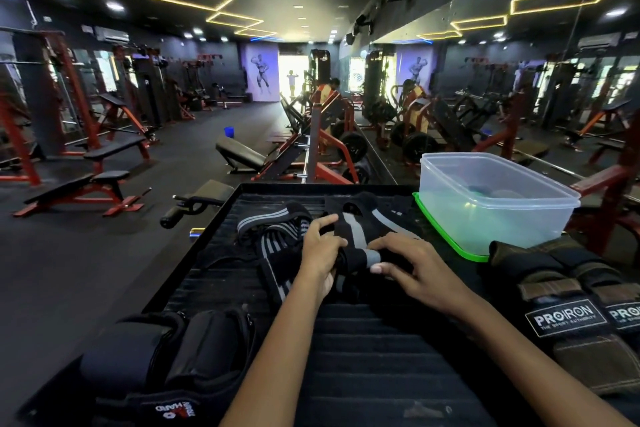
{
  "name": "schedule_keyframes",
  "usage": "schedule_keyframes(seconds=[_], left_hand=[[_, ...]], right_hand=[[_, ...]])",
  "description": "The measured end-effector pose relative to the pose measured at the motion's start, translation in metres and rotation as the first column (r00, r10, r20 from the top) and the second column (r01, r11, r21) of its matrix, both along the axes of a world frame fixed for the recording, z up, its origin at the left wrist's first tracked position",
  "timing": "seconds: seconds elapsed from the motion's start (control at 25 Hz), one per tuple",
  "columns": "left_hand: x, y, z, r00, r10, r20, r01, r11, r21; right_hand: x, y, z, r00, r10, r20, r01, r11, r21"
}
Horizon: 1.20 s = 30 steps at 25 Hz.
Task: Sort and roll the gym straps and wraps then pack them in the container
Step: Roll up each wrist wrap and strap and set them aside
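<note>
A black wrap with a grey stripe (356, 229) lies across the middle of the black ribbed surface (363, 350). My left hand (320, 250) grips its left side, fingers curled over the fabric. My right hand (407, 265) pinches the partly rolled end of the same wrap, thumb in front. More black-and-grey striped wraps (273, 230) lie in a loose pile just left of my hands. A clear plastic container (495, 201) stands open at the back right on its green lid (446, 236).
Brown-black PROIRON gloves (568, 308) lie at the right. Black padded straps (166, 354) sit at the near left. The surface has a raised rim (221, 204). Gym benches, machines and a mirror wall lie beyond.
</note>
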State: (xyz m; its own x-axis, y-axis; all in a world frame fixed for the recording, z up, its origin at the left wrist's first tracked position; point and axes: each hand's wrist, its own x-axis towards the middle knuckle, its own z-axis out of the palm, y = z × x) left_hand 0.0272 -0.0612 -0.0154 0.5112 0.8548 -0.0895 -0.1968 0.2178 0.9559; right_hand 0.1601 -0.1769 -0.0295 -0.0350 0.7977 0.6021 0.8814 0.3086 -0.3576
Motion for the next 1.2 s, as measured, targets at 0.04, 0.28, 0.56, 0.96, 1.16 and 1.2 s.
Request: schedule_keyframes(seconds=[0.04,0.28,0.56,0.96,1.16,1.2], left_hand=[[-0.001,0.0,0.0,0.999,0.012,0.04,-0.014,0.999,0.053],[0.002,-0.005,-0.002,0.976,-0.09,0.196,0.025,0.949,0.314],[0.01,0.005,-0.021,0.984,-0.104,-0.145,0.143,0.947,0.289],[0.005,-0.007,-0.017,0.948,0.265,-0.178,-0.057,0.69,0.721],[-0.005,-0.031,-0.017,0.97,0.19,-0.153,-0.015,0.671,0.741],[-0.007,-0.035,-0.017,0.968,0.205,-0.141,-0.037,0.679,0.733]], right_hand=[[-0.001,0.001,0.001,1.0,0.009,-0.012,-0.009,1.0,-0.013],[0.005,-0.001,0.003,0.999,-0.027,-0.026,0.026,0.999,-0.047],[0.008,-0.001,-0.005,0.997,-0.018,0.079,0.033,0.981,-0.189],[0.013,-0.009,-0.004,0.992,-0.122,-0.033,0.117,0.986,-0.12],[0.013,-0.009,-0.003,0.965,-0.228,-0.129,0.23,0.973,0.007],[0.011,-0.009,-0.003,0.962,-0.225,-0.154,0.23,0.973,0.014]])
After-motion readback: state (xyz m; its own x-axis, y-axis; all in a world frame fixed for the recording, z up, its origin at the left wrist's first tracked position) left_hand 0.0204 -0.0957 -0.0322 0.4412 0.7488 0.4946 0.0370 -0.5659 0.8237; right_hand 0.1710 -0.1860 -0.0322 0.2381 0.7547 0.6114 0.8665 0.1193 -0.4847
